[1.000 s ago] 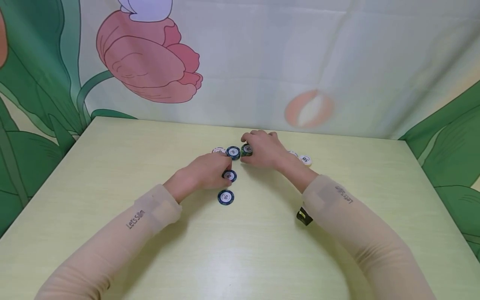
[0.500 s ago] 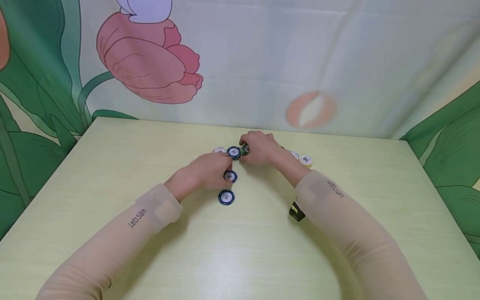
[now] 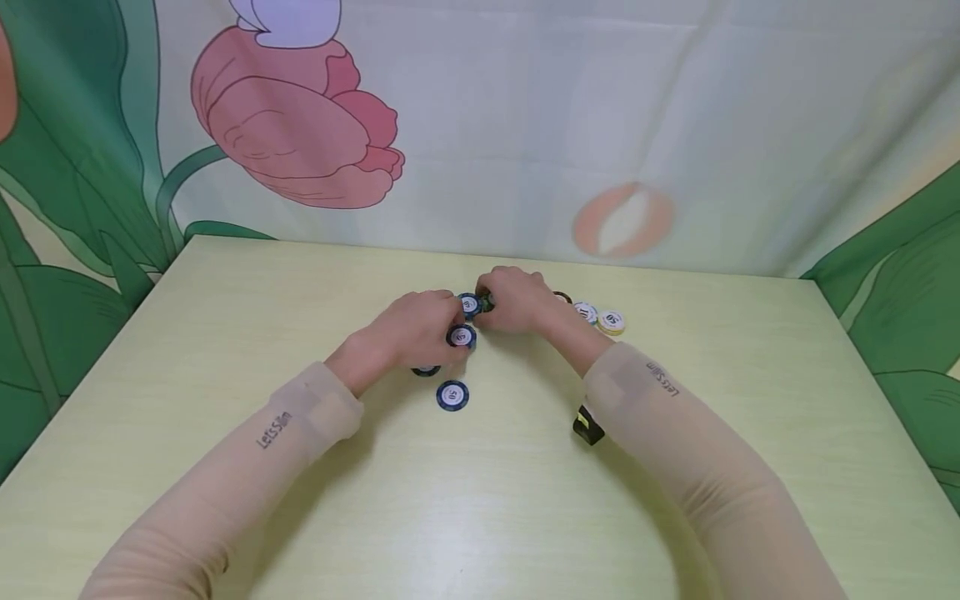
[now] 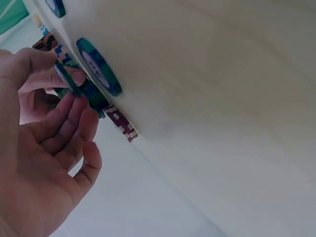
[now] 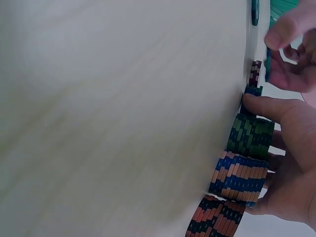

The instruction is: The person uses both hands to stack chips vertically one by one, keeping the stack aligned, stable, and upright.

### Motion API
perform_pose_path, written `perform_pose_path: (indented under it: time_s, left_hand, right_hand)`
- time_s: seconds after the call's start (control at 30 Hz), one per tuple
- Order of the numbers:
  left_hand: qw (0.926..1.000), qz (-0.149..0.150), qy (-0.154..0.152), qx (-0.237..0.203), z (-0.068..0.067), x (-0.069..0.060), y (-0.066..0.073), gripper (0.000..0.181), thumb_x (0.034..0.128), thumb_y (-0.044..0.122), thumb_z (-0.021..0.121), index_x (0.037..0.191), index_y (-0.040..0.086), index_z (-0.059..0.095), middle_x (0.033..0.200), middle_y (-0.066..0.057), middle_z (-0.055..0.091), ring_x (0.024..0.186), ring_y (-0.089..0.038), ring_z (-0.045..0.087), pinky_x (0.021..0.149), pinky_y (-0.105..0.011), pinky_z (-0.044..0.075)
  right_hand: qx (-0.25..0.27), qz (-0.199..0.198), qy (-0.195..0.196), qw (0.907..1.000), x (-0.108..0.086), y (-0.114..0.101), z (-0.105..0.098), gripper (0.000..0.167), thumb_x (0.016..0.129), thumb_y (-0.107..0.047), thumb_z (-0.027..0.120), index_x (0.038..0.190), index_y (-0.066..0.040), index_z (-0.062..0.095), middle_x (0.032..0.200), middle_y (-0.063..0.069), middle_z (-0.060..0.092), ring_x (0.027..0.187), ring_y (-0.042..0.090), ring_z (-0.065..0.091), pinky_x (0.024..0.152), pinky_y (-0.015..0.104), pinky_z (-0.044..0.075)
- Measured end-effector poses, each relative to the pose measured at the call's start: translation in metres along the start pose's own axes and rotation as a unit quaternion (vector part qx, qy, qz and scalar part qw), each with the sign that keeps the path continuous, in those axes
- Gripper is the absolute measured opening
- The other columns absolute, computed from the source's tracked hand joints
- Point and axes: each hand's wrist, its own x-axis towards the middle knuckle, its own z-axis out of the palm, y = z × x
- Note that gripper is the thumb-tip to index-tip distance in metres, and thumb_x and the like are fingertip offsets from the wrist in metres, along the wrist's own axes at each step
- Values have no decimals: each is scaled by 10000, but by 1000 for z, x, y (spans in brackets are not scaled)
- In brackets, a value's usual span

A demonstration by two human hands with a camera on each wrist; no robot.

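In the head view my left hand (image 3: 420,329) pinches a blue poker chip (image 3: 462,337) between thumb and fingers, just in front of a short blue chip stack (image 3: 469,305). The left wrist view shows this chip on edge at my fingertips. My right hand (image 3: 516,300) grips the blue stack, its thumb across the near side in the right wrist view; the fingers behind are partly hidden. Beside that thumb rises a taller green chip stack (image 5: 251,136). Two blue chips lie flat nearer me, one labelled 50 (image 3: 452,395) and another chip (image 3: 426,371) partly under my left hand.
The row continues with a blue-and-orange stack (image 5: 239,177), a red-and-black stack (image 5: 215,217), a white-faced stack (image 3: 585,313) and a yellow-edged stack (image 3: 611,322). At its other end is a maroon-and-white stack (image 4: 120,123). A printed curtain (image 3: 487,125) hangs behind the table (image 3: 300,283).
My left hand has moved the blue chip away from me, toward the row, uncovering another blue chip beneath. My right hand has shifted slightly left, from the green stack to the blue one.
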Motion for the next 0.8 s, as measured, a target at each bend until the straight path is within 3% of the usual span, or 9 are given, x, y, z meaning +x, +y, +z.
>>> perform_pose_path:
  time_s: [0.2, 0.8]
  left_hand:
    - [9992, -48, 350, 192, -4, 6, -3, 325, 877, 315, 758, 1004, 32, 663, 915, -50, 611, 793, -210, 573, 701, -341, 502]
    - [9960, -717, 510, -181, -2, 19, -9, 300, 908, 226, 738, 1113, 15, 681, 1003, -89, 600, 878, -247, 567, 814, -356, 502]
  right_hand:
    - [-12, 7, 50, 10000, 0, 0, 2, 389, 935, -378, 737, 1197, -92, 707, 1105, 41, 660, 1011, 218, 585, 905, 539, 444]
    - [-105, -14, 260, 9996, 2, 3, 8, 347, 932, -390, 756, 1142, -115, 725, 1058, 34, 655, 977, 223, 589, 906, 577, 452]
